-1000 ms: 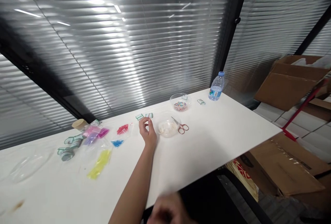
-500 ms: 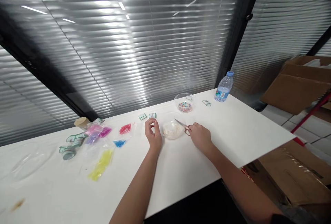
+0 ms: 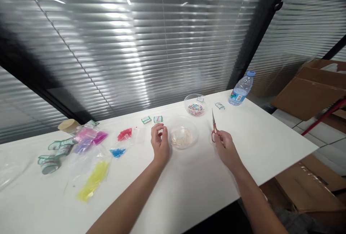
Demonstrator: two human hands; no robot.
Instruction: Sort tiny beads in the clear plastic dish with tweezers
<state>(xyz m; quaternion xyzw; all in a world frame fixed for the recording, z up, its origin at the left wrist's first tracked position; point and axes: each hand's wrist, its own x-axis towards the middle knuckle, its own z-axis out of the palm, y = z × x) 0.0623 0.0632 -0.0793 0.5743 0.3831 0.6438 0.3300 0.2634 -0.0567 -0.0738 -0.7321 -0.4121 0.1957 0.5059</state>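
Observation:
My right hand (image 3: 226,149) is closed on the handles of small copper-coloured scissors (image 3: 213,127), whose blades point away from me. A clear round bowl (image 3: 183,141) with pale beads or bits inside stands between my hands. My left hand (image 3: 160,143) rests on the table at the bowl's left side, thumb and fingers curled towards each other; whatever lies between them is too small to make out. Behind the bowl is a second clear bowl (image 3: 196,109) holding multicoloured beads.
On the left lie bags of yellow (image 3: 94,180), blue (image 3: 117,152), red (image 3: 124,134) and purple pieces, beside green-white rolls (image 3: 50,164). A water bottle (image 3: 241,89) stands at the back right. Cardboard boxes (image 3: 310,86) are beyond the table's right edge.
My right hand has moved right, away from the bowl, and the scissors have swung from pointing left over the bowl to pointing away from me. The camera view has shifted slightly.

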